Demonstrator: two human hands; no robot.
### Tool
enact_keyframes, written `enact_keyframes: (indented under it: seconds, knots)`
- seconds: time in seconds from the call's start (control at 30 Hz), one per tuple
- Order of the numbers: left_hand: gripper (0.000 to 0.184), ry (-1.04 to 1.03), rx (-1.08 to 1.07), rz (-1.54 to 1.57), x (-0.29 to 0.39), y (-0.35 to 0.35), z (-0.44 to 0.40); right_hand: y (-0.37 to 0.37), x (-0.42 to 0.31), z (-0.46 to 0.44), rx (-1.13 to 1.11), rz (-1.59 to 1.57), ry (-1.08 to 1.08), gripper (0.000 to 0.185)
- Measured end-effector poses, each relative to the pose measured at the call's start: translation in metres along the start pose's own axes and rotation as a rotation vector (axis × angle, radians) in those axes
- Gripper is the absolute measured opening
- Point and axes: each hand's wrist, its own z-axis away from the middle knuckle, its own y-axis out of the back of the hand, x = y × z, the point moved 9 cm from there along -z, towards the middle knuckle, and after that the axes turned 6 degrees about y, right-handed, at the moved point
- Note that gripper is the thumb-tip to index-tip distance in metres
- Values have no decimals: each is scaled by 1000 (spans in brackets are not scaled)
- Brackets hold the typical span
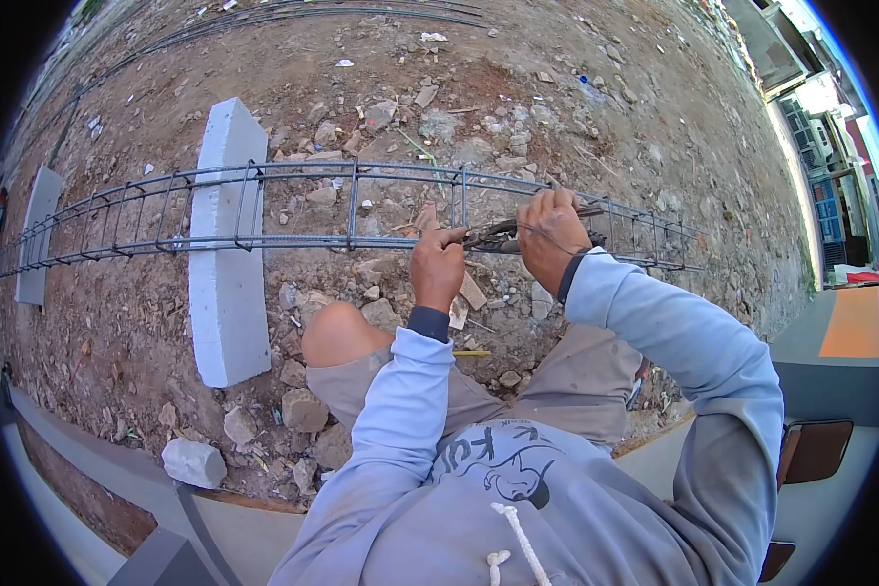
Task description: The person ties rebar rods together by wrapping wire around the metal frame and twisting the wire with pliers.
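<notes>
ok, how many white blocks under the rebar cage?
2: near block left of center; far block by the left edge. Others may be hidden to the right.

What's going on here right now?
One person is working on a long rebar cage that lies across two pale blocks above rubble-strewn ground. The right hand is closed around dark wires, possibly with a tool among them. The left hand is at the cage's near bar; its exact grip is unclear.

A pale rubble chunk (194, 463) on stony ground (117, 361), an orange panel (852, 322) far right
</notes>
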Motion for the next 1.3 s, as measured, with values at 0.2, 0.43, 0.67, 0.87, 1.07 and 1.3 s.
enact_keyframes:
  seconds: [0.2, 0.43, 0.67, 0.87, 1.07, 1.3]
  knots:
    - [43, -304, 29, -458, 43, -16, 24, -25, 2, -3, -202, -511, 20, 20]
    - [54, -479, 25, -398, 75, -47, 46, -48, 9, -5, -602, -841, 55, 27]
    - [44, -526, 99, -288, 64, -64, 31, -46, 20, -6, -617, -812, 30, 29]
    - [29, -415, -46, -282, 61, -70, 6, 25, 13, 25, 205, -73, -24, 35]
    - [21, -383, -322, -320, 68, -77, -1, 2, 18, 31, 360, 37, 44, 41]
    - [39, -500, -61, -361, 77, -70, 25, -40, 32, 7, -226, -556, 9, 24]
